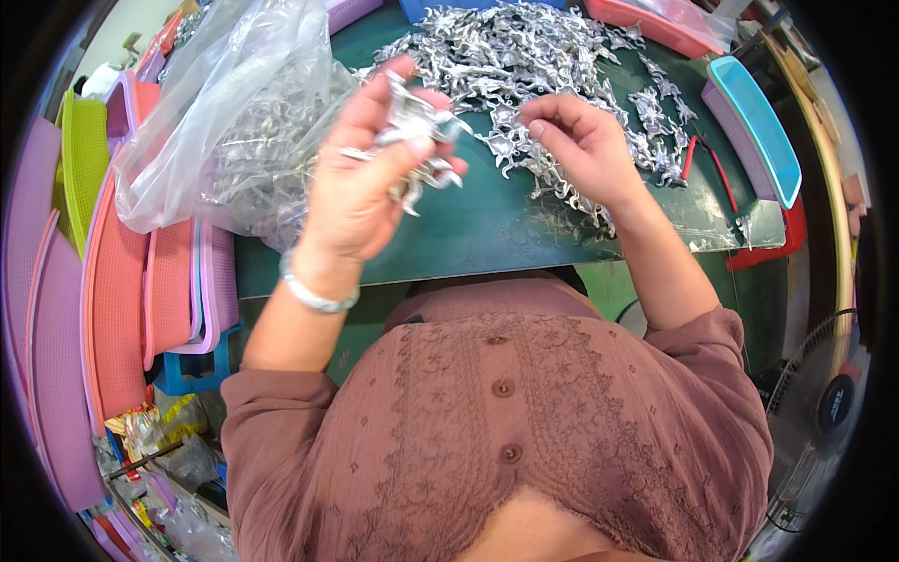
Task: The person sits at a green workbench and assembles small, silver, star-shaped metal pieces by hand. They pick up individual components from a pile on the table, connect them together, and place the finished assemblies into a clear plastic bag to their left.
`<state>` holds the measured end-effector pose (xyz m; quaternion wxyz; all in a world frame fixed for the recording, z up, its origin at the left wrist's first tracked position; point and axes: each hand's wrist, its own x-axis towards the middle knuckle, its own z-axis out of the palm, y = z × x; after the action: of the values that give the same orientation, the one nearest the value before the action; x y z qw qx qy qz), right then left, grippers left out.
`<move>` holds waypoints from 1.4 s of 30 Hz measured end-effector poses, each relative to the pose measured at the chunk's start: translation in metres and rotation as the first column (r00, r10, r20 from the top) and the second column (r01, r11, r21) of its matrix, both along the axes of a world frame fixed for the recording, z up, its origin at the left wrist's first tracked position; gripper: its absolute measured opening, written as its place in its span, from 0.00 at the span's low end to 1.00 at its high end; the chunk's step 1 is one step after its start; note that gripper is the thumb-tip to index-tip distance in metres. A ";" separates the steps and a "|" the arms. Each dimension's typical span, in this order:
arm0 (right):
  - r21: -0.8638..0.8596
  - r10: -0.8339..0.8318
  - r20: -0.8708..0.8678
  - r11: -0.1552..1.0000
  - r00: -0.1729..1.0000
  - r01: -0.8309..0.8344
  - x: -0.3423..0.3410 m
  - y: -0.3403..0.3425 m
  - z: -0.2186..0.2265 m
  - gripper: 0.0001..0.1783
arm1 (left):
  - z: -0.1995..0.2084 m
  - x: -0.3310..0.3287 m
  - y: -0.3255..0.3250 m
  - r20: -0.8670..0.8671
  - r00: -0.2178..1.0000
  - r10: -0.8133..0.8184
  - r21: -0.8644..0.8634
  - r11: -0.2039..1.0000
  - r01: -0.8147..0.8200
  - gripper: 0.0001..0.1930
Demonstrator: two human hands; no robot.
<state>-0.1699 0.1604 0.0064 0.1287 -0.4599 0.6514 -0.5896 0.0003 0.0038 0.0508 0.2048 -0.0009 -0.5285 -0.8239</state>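
My left hand (348, 192), raised over the green table (421, 245), is closed around several small silver metal castings (409, 114) with curled, branching arms. These castings stick out between the fingers and past the thumb. To its right, my right hand (592, 155) hovers by the near side of a wide pile of similar castings (510, 51). Its fingers are curled, with thumb and forefinger close together; whether anything small is pinched there I cannot make out. Left of my left hand, a clear plastic bag (173, 155) full of castings lies on the table.
Pliers with red handles (719, 178) lie at the table's right, beside a blue and purple basket (760, 126). Pink, purple and green baskets (117, 300) are stacked along the left. A pink tray (655, 28) borders the pile's far side. A fan (810, 421) stands lower right.
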 end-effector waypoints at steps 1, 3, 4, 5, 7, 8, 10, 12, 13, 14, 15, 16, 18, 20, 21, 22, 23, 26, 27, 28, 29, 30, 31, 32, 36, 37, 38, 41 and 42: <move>0.062 -0.050 -0.098 0.996 0.994 0.056 -0.004 0.001 0.000 0.08 | 0.016 0.005 -0.006 -0.058 0.997 0.059 -0.113 0.991 -0.065 0.29; 0.135 -0.084 -0.344 0.981 0.935 0.138 -0.011 0.004 0.002 0.08 | 0.051 0.015 -0.021 -0.209 0.963 0.171 -0.302 0.925 -0.230 0.23; 0.150 -0.074 -0.479 0.975 0.875 0.165 -0.015 0.005 0.001 0.08 | 0.069 0.018 -0.025 -0.258 0.898 0.357 -0.494 0.750 -0.440 0.25; 0.162 -0.062 -0.602 0.967 0.796 0.198 -0.019 0.007 0.000 0.08 | 0.082 0.019 -0.037 -0.376 0.810 0.450 -0.539 0.605 -0.586 0.22; 0.187 0.008 -0.689 0.968 0.724 0.167 -0.020 -0.001 0.001 0.09 | 0.115 0.043 -0.073 -0.602 0.643 0.473 -0.708 0.058 -0.704 0.20; 0.202 0.033 -0.727 0.965 0.686 0.167 -0.022 -0.003 -0.002 0.09 | 0.121 0.045 -0.086 -0.594 0.616 0.517 -0.725 -0.012 -0.689 0.19; 0.293 0.096 -0.788 0.927 0.608 0.233 -0.023 -0.005 -0.001 0.09 | 0.129 0.044 -0.108 -0.585 0.552 0.594 -0.754 -0.148 -0.640 0.18; 0.374 0.167 -0.804 0.888 0.571 0.267 -0.023 -0.009 0.001 0.09 | 0.126 0.045 -0.126 -0.415 0.605 0.679 -0.887 -0.155 -0.435 0.19; 0.412 0.199 -0.797 0.870 0.571 0.271 -0.023 -0.012 0.005 0.09 | 0.121 0.047 -0.138 -0.330 0.612 0.719 -0.933 -0.150 -0.326 0.20; 0.448 0.230 -0.788 0.851 0.571 0.275 -0.023 -0.014 0.008 0.08 | 0.112 0.053 -0.156 -0.302 0.665 0.683 -0.952 -0.247 -0.178 0.20; 0.464 0.250 -0.779 0.847 0.575 0.260 -0.026 -0.015 0.007 0.08 | 0.106 0.052 -0.153 -0.122 0.695 0.709 -0.993 -0.085 -0.087 0.20; 0.479 0.270 -0.770 0.843 0.578 0.243 -0.029 -0.017 0.005 0.08 | 0.103 0.052 -0.146 0.062 0.706 0.706 -0.997 0.079 0.008 0.20; 0.514 0.308 -0.753 0.827 0.581 0.228 -0.032 -0.021 0.005 0.08 | 0.100 0.052 -0.140 0.044 0.722 0.690 -0.988 0.138 -0.072 0.18; 0.553 0.345 -0.739 0.801 0.579 0.228 -0.032 -0.026 0.008 0.07 | 0.099 0.054 -0.129 -0.106 0.722 0.684 -0.984 0.034 -0.177 0.17; 0.562 0.359 -0.734 0.798 0.577 0.219 -0.032 -0.031 0.007 0.07 | 0.098 0.056 -0.120 -0.248 0.701 0.669 -0.965 -0.104 -0.242 0.16; 0.574 0.354 -0.727 0.783 0.588 0.238 -0.035 -0.028 0.004 0.07 | 0.095 0.046 -0.113 -0.379 0.695 0.611 -0.925 -0.224 -0.308 0.16; 0.587 0.349 -0.719 0.768 0.600 0.256 -0.038 -0.024 0.001 0.07 | 0.092 0.035 -0.099 -0.504 0.674 0.539 -0.863 -0.325 -0.386 0.13; 0.498 0.291 -0.716 0.850 0.635 0.172 -0.040 -0.018 -0.003 0.05 | 0.079 0.029 -0.066 -0.582 0.726 0.365 -0.810 -0.334 -0.482 0.11; 0.469 0.284 -0.715 0.873 0.639 0.137 -0.041 -0.018 -0.004 0.05 | 0.070 0.027 -0.055 -0.551 0.755 0.356 -0.832 -0.310 -0.461 0.11; 0.440 0.276 -0.714 0.892 0.644 0.106 -0.042 -0.019 -0.005 0.05 | 0.057 0.024 -0.046 -0.519 0.782 0.345 -0.852 -0.282 -0.440 0.11; 0.411 0.267 -0.712 0.908 0.650 0.077 -0.043 -0.018 -0.006 0.05 | 0.043 0.019 -0.038 -0.439 0.835 0.331 -0.898 -0.203 -0.391 0.11; 0.378 0.267 -0.699 0.926 0.663 0.025 -0.042 -0.019 -0.005 0.05 | 0.030 0.016 -0.031 -0.359 0.880 0.312 -0.933 -0.127 -0.336 0.12; 0.341 0.267 -0.688 0.940 0.675 -0.024 -0.042 -0.019 -0.002 0.06 | 0.016 0.012 -0.027 -0.243 0.917 0.317 -0.968 -0.021 -0.250 0.13; 0.303 0.268 -0.675 0.950 0.687 -0.072 -0.041 -0.020 0.001 0.06 | 0.002 0.009 -0.023 -0.125 0.943 0.307 -0.984 0.086 -0.158 0.14; 0.390 0.327 -0.325 0.901 0.887 -0.189 -0.026 -0.014 0.018 0.07 | -0.047 -0.008 -0.009 0.361 0.926 0.112 -0.458 0.886 0.071 0.23; 0.428 0.329 -0.193 0.876 0.925 -0.222 -0.022 -0.011 0.023 0.07 | -0.050 -0.011 -0.007 0.393 0.918 0.057 -0.346 0.934 0.090 0.24; 0.460 0.322 -0.058 0.849 0.945 -0.261 -0.019 -0.010 0.026 0.07 | -0.051 -0.013 -0.003 0.417 0.909 -0.001 -0.228 0.968 0.105 0.24; 0.349 0.346 0.110 0.864 0.932 -0.362 -0.017 -0.007 0.020 0.08 | -0.050 -0.017 0.007 0.377 0.902 -0.212 0.063 0.977 0.203 0.17; 0.308 0.358 0.139 0.871 0.923 -0.384 -0.016 -0.007 0.018 0.08 | -0.050 -0.016 0.010 0.350 0.896 -0.274 0.141 0.961 0.239 0.16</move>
<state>-0.1859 0.1533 0.0244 0.3397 -0.5248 0.6347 -0.4542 -0.0161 0.0134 0.0013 -0.0078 0.0925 -0.5130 -0.8534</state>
